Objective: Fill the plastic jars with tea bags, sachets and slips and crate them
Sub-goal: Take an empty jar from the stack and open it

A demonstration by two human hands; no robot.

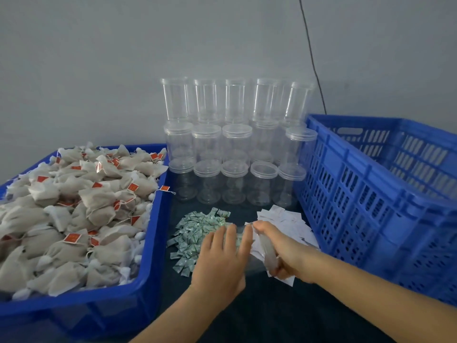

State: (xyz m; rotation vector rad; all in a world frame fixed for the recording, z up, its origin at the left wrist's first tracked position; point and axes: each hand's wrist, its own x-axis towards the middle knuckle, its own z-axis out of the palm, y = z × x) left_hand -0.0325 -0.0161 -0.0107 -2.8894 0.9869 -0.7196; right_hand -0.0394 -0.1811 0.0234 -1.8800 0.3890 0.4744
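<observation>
Clear plastic jars (pixel 235 142) with lids stood stacked in three levels at the far side of the desk. One more clear jar (pixel 257 246) lay on its side near the front, held between the left hand (pixel 220 258) and the right hand (pixel 279 248). Beige tea bags (pixel 74 214) with red tags filled the blue tray (pixel 148 280) on the left. Green sachets (pixel 195 233) lay in a loose pile, with white slips (pixel 289 224) just to their right. The blue crate (pixel 371 201) stood on the right.

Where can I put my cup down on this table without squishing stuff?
Bare dark table lies near you, between the tea bag bin and the blue crate. Farther back it is crowded: sachets, slips, both hands, then stacked jars.
</observation>
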